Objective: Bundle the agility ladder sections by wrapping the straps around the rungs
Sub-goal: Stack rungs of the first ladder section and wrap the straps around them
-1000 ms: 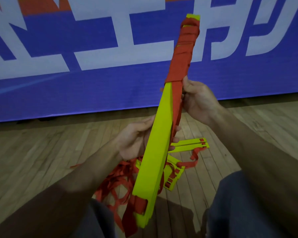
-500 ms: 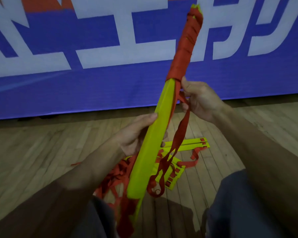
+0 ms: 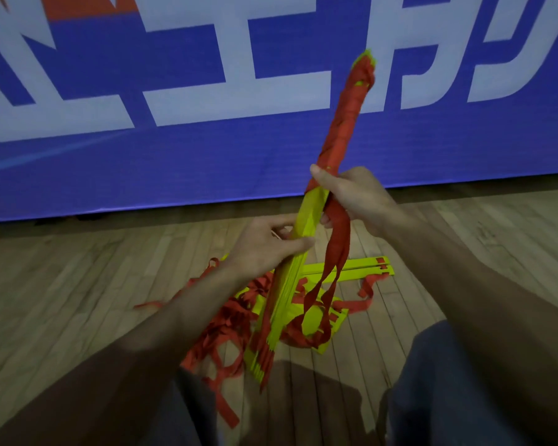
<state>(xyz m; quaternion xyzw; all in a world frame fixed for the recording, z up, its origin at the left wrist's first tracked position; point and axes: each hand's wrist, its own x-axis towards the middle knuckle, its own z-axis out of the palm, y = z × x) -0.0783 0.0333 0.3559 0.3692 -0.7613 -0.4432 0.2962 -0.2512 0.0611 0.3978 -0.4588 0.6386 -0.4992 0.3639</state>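
Left hand (image 3: pixel 264 249) clamps the yellow rung stack (image 3: pixel 290 278) mid-length; right hand (image 3: pixel 351 197) sits just above it, closed on the stack's edge w/ the loose red straps (image 3: pixel 334 252) pinched in its fingers. Stack's long axis runs from near, low between the knees, up and far-right, tilted; top half is wrapped in red already, bare yellow below. Right hand's nearer the wrap line, so next turn looks like its job, left steadying. Count: one bundle held, two hands, at least two spare rungs (image 3: pixel 351 268) on the wood floor (image 3: pixel 78 284), strap loops too tangled to count.
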